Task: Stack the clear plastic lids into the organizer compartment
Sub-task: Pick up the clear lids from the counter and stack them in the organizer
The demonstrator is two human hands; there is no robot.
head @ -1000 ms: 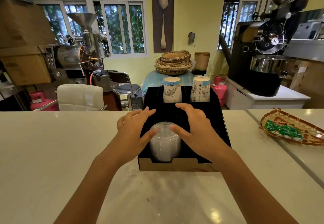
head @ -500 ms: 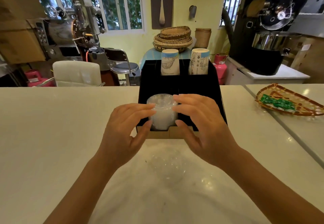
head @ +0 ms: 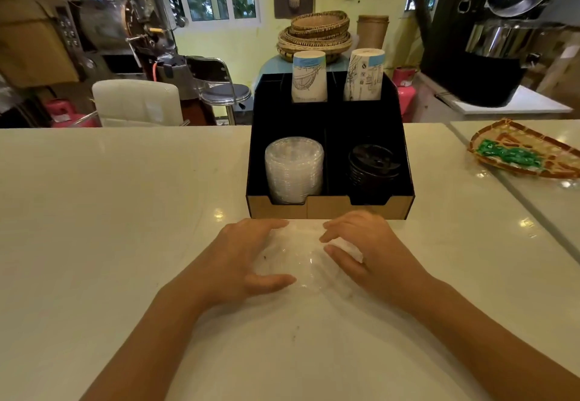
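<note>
From your head camera you look down on a pale, glossy counter that mirrors ceiling lights; behind it the room holds a white chair, a metal stool, stacked woven baskets and dark roasting machines on both sides, the right one cut off by the frame edge; a woven tray with green packets lies on the counter to your right. The black organizer stands ahead of you; a stack of clear plastic lids fills its front left compartment, black lids sit in the front right one, and two paper cup stacks rise from the back. Just before it, your left hand and right hand curve around another clear lid resting on the counter; the fingers touch its sides, half curled; the lid is so transparent that its rim is hard to trace, and you cannot tell whether it is one lid or several, nor how firmly it is gripped; the right fingers are motion-blurred.
</note>
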